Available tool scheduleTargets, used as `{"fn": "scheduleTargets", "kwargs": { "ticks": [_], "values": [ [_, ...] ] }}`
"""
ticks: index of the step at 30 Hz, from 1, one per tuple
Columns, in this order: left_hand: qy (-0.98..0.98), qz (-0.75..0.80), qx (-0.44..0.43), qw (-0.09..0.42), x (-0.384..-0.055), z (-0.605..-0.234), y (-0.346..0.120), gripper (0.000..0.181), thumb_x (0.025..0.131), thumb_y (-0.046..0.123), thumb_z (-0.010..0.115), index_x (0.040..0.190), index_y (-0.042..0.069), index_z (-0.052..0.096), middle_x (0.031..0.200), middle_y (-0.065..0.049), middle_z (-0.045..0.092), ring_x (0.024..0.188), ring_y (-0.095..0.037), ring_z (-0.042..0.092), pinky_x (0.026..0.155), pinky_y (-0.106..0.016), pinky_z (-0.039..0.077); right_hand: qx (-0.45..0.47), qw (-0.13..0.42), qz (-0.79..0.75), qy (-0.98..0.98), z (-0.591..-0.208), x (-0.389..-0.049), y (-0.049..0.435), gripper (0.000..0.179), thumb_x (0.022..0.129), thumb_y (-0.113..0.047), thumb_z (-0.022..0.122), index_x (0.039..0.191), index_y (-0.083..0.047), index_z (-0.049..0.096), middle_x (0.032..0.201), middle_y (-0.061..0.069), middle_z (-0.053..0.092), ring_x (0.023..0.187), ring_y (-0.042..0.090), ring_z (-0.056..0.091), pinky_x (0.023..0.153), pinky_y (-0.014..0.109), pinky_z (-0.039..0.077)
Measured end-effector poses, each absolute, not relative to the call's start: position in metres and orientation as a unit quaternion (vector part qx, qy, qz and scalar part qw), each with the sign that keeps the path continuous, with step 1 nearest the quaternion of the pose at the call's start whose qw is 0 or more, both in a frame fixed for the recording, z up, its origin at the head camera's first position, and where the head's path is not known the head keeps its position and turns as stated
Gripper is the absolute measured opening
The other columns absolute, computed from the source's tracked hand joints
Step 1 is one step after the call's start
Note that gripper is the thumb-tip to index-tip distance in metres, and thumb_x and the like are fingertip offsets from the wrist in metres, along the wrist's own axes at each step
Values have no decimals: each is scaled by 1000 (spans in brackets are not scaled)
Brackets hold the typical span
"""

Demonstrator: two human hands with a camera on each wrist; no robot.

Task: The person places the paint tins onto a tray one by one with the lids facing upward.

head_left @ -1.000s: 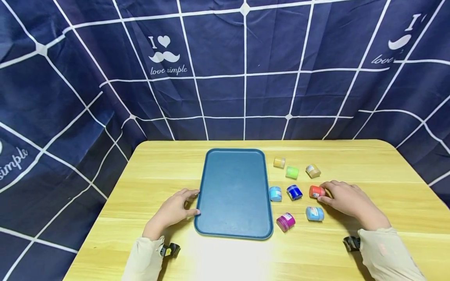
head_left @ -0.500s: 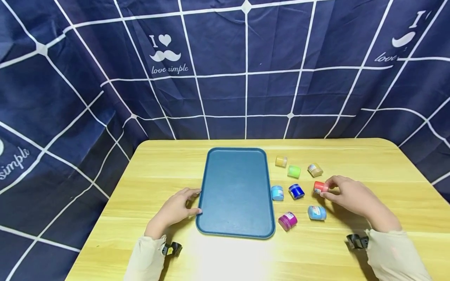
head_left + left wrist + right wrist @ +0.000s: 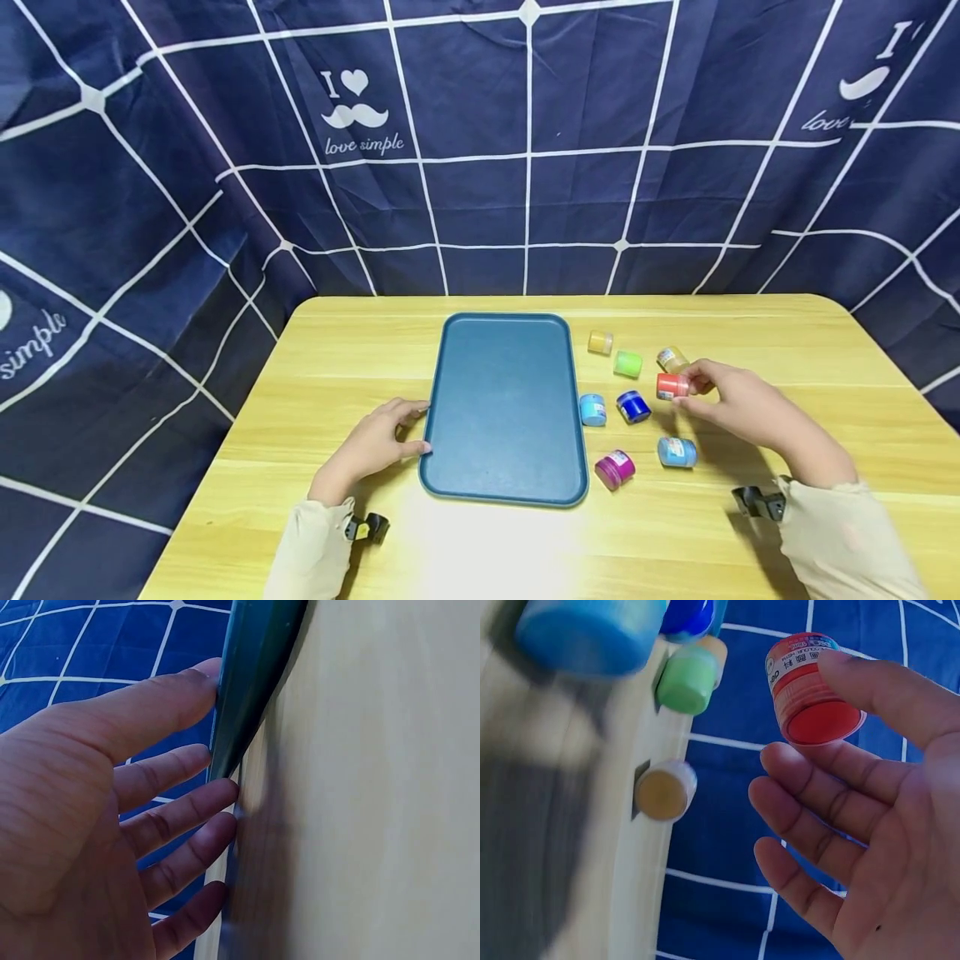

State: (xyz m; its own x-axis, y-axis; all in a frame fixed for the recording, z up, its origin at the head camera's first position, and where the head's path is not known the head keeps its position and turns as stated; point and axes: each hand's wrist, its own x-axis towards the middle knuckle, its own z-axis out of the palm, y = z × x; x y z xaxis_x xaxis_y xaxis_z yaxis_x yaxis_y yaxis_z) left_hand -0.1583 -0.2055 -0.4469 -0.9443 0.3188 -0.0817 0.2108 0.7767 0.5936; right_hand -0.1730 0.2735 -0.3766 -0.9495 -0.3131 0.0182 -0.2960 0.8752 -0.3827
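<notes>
My right hand pinches a small red paint jar between thumb and fingers, above the table. In the right wrist view the red jar shows its printed label, with the other fingers loose below it. My left hand rests at the left edge of the blue tray, thumb and fingertips right at the rim. In the left wrist view its fingers are extended, with the thumb against the tray's rim. Nothing lies on the tray.
Several paint jars lie right of the tray: yellow, green, ochre, dark blue, light blue, another light blue and purple. A dark blue checked curtain hangs behind the wooden table.
My right hand has taken the red jar off the table, raised it, and now moves it slightly left and away from me. The left hand stays at the tray.
</notes>
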Motion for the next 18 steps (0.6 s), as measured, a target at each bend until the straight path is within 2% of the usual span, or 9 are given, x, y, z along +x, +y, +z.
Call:
{"fn": "scheduleTargets", "kwargs": {
  "ticks": [8,18],
  "values": [
    [937,306,141,88,-157,-446,-207,62,82,31,76,137,14,54,121,-3,61,112,-25,58,96,-47,44,-179,32,-228,957,-372,-170,248,31,86,-24,71,106,-4,60,88,0,64,84,16,59,74,36,49],
    [943,285,150,85,-158,-449,-207,54,83,35,75,128,9,60,122,-4,60,112,-27,56,99,-51,40,-215,59,-269,937,-373,-167,220,30,85,-20,73,106,-3,59,87,-2,60,81,7,54,73,30,49]
  ]
}}
